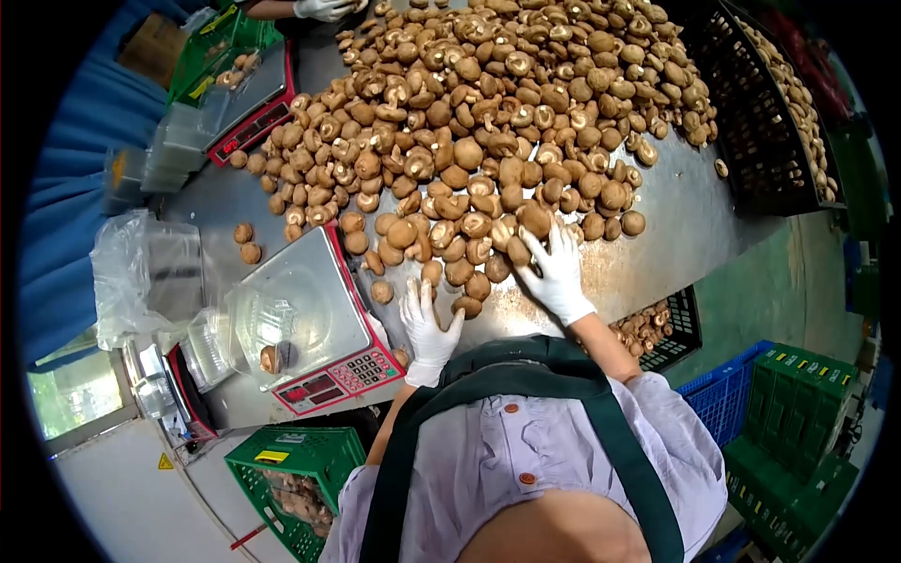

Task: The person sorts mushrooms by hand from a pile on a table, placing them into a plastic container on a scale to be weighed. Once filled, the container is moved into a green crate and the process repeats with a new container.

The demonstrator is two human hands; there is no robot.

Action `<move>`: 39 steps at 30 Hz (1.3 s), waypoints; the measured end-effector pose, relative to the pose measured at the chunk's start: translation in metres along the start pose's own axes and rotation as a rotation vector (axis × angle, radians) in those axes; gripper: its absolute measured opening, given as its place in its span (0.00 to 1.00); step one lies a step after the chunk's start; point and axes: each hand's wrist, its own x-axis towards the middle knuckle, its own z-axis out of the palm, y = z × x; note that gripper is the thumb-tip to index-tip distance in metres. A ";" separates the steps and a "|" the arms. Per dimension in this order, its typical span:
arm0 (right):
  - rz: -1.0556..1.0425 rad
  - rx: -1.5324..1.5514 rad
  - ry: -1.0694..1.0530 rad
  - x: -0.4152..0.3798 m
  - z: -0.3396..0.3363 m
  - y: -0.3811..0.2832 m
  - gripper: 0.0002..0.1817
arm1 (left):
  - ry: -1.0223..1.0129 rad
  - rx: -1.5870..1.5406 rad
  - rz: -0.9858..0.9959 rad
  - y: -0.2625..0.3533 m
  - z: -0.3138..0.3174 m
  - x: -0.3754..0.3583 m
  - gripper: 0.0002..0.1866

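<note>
Both of my hands wear white gloves and rest at the near edge of a big heap of shiitake mushrooms (469, 150) on a metal table. My left hand (430, 336) is open, its fingers spread just short of a few loose caps, with one mushroom (466, 307) beside its thumb. To the right, my right hand (558, 277) reaches into the heap with fingers stretched apart. A brown mushroom (519, 251) lies against its thumb and forefinger, and a larger cap (535, 219) is at the fingertips; I see no firm grip on either.
At left, a red-framed scale (338, 375) bears a clear plastic tray (272, 324) with one mushroom. Another scale (249, 136) stands farther back. A black crate (760, 122) of mushrooms is at right. Someone else's gloved hand (324, 9) shows at the top. A green crate (296, 441) sits below left.
</note>
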 end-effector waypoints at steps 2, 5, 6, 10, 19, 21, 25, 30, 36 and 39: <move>-0.049 0.004 -0.029 -0.005 0.002 -0.005 0.34 | -0.003 0.036 0.017 0.001 0.002 0.009 0.44; -0.111 -0.042 -0.031 -0.006 0.016 -0.011 0.33 | -0.180 0.129 0.118 0.007 0.000 0.028 0.41; -0.106 -0.050 -0.014 -0.001 0.018 -0.013 0.33 | -0.184 0.128 0.112 0.010 -0.001 0.034 0.41; -0.168 -0.118 0.004 0.043 0.026 -0.003 0.32 | -0.289 0.269 0.008 0.012 0.002 0.067 0.50; -0.092 -0.100 0.139 0.163 0.050 0.017 0.33 | -0.350 0.249 -0.262 -0.028 0.018 0.130 0.40; 0.016 -0.006 0.078 0.175 0.048 0.016 0.32 | -0.292 0.277 -0.249 -0.022 0.022 0.124 0.36; -0.063 0.025 0.095 0.155 0.026 0.011 0.28 | -0.222 0.369 -0.062 -0.020 0.015 0.091 0.35; -0.117 0.120 0.053 0.082 0.009 -0.001 0.22 | -0.187 0.282 -0.081 -0.010 -0.006 0.051 0.37; -0.128 0.091 -0.278 -0.003 0.003 -0.021 0.21 | -0.174 0.105 -0.042 -0.016 -0.016 0.021 0.44; -0.248 0.077 -0.252 -0.022 0.009 -0.021 0.22 | -0.169 0.147 -0.015 -0.015 -0.013 0.029 0.44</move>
